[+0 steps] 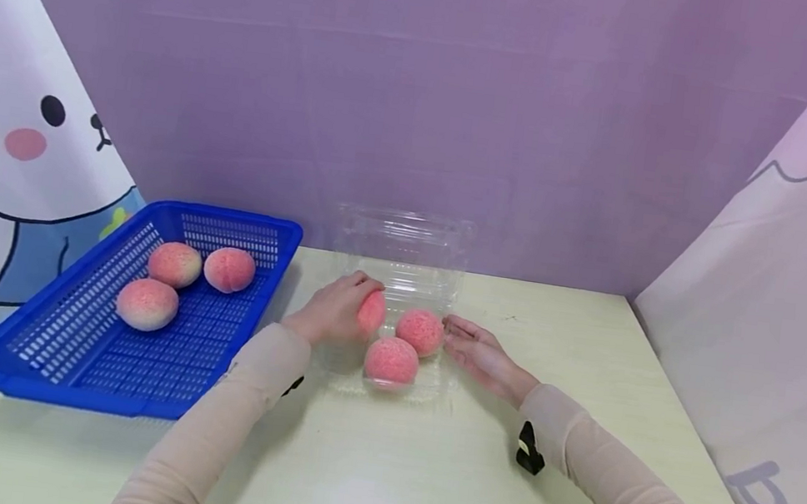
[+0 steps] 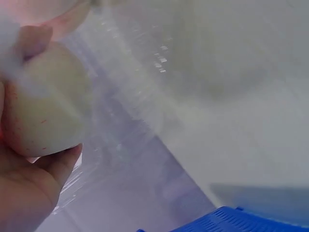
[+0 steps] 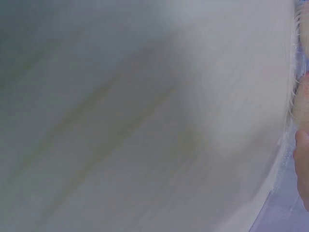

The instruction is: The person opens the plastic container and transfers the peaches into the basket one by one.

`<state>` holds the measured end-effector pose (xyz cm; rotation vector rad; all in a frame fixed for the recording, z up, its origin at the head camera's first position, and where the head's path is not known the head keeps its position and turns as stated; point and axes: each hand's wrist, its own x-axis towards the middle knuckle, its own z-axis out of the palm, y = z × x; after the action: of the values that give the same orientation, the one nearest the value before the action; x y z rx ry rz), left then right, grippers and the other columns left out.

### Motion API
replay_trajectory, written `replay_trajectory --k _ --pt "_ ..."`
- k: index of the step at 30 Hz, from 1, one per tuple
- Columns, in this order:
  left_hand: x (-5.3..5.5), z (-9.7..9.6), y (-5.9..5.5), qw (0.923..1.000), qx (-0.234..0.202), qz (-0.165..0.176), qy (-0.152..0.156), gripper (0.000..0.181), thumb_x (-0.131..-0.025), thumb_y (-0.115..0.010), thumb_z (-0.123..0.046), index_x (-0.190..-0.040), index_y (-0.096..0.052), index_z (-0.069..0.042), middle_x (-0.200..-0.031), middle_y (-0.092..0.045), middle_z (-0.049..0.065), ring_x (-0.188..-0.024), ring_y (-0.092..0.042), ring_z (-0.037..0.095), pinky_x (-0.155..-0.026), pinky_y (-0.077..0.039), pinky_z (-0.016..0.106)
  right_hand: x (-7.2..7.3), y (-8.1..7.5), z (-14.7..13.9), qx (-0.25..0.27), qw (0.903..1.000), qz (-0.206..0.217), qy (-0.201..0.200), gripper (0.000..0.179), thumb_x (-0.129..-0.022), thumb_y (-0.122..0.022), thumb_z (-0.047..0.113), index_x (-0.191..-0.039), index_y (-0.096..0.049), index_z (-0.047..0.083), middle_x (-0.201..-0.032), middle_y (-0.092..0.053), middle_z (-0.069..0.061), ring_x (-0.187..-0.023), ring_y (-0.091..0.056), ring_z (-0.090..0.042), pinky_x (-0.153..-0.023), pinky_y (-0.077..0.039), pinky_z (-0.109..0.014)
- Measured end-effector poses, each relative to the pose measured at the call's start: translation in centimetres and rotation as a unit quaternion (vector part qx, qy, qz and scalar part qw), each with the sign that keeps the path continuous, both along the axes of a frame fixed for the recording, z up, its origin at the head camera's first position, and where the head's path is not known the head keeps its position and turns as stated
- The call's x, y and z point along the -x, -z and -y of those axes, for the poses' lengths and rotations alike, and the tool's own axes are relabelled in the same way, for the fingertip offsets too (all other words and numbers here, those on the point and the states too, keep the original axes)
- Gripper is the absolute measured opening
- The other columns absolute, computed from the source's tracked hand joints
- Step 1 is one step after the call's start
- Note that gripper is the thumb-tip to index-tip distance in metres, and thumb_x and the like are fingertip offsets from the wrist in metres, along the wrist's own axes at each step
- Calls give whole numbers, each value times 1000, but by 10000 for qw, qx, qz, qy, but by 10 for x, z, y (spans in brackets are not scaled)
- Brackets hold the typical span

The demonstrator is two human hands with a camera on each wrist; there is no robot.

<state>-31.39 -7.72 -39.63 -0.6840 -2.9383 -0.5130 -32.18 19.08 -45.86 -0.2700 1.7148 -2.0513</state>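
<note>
My left hand [image 1: 338, 309] grips a pink peach [image 1: 372, 313] at the left side of a clear plastic clamshell box [image 1: 405, 240], whose lid stands raised at the back. In the left wrist view, thumb and fingers curl round the peach's pale side [image 2: 53, 104]. Two more peaches, one farther back [image 1: 420, 332] and one nearer the front [image 1: 392, 362], sit in the box. My right hand [image 1: 484, 359] lies at the box's right edge, fingers fairly straight, close to the rear peach; whether it touches the box is unclear. In the right wrist view only a bit of that hand [image 3: 302, 166] shows.
A blue plastic basket [image 1: 154, 373] with three peaches, including one at its right [image 1: 229, 270], stands to the left on the pale table [image 1: 384, 468]. A purple cloth [image 1: 422, 103] hangs behind, with printed cloths at both sides.
</note>
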Motion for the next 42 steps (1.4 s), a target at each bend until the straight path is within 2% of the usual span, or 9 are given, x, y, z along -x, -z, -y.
replay_trajectory --k 6,12,18,24,27,30,34,38,42 --pt "-6 -1 -8 9999 79 -69 51 75 -64 -78 -21 -131 -46 -13 -125 -48 6 -114 -47 25 -91 -46 46 1 1 0 67 10000 22 -6 57 -94 -38 -2 -145 -11 -3 -152 -11 -19 -140 -14 -31 -113 -20 -38" --pt "-22 -2 -14 9995 129 -300 -31 73 -65 -77 -22 -130 -47 -9 -122 -50 9 -110 -50 27 -90 -47 44 1 2 0 26 10000 -2 -29 57 -95 -38 -1 -145 -11 -3 -152 -11 -19 -140 -15 -30 -112 -21 -37" --pt "-51 0 -26 9981 207 -552 -197 74 -62 -80 -23 -127 -49 -7 -116 -52 11 -102 -52 29 -87 -49 43 1 1 0 23 10000 -22 -54 58 -95 -39 -1 -145 -10 -3 -152 -11 -19 -140 -14 -30 -112 -21 -38" --pt "-85 12 -40 9950 382 -869 -295 75 -60 -80 -22 -127 -49 -7 -119 -51 12 -109 -50 32 -82 -51 47 1 1 0 37 10000 -21 -62 58 -95 -39 0 -145 -10 -3 -152 -11 -19 -140 -14 -30 -113 -20 -37" --pt "-100 21 -49 9940 454 -904 -405 77 -60 -80 -23 -128 -49 -9 -121 -51 11 -110 -49 31 -78 -51 50 1 1 0 66 10000 7 -55 58 -95 -39 -1 -145 -10 -3 -152 -10 -19 -140 -14 -30 -113 -20 -37" --pt "-113 32 -57 9930 518 -958 -466 78 -58 -81 -24 -128 -49 -9 -122 -51 11 -110 -49 31 -79 -50 51 1 1 0 37 10000 11 -50 58 -95 -39 -1 -145 -10 -3 -152 -11 -19 -140 -14 -30 -113 -20 -38" --pt "-129 47 -68 9935 564 -851 -499 77 -59 -81 -25 -127 -49 -8 -122 -51 11 -109 -50 32 -83 -48 50 0 1 0 -39 10000 -10 -90 58 -95 -39 0 -145 -10 -2 -152 -11 -19 -140 -15 -31 -113 -20 -38" --pt "-136 62 -80 9942 504 -800 -505 78 -58 -83 -26 -126 -50 -7 -121 -52 11 -108 -52 32 -87 -46 50 -1 -1 0 -79 10000 -21 -49 58 -94 -40 0 -145 -12 -2 -152 -12 -18 -139 -16 -31 -112 -21 -38" --pt "-134 80 -93 9931 517 -868 -598 75 -60 -81 -24 -126 -49 -7 -123 -51 14 -108 -52 35 -86 -46 54 -1 -2 0 -89 10000 -8 11 57 -94 -41 0 -145 -14 -1 -152 -13 -18 -139 -18 -31 -112 -22 -38"
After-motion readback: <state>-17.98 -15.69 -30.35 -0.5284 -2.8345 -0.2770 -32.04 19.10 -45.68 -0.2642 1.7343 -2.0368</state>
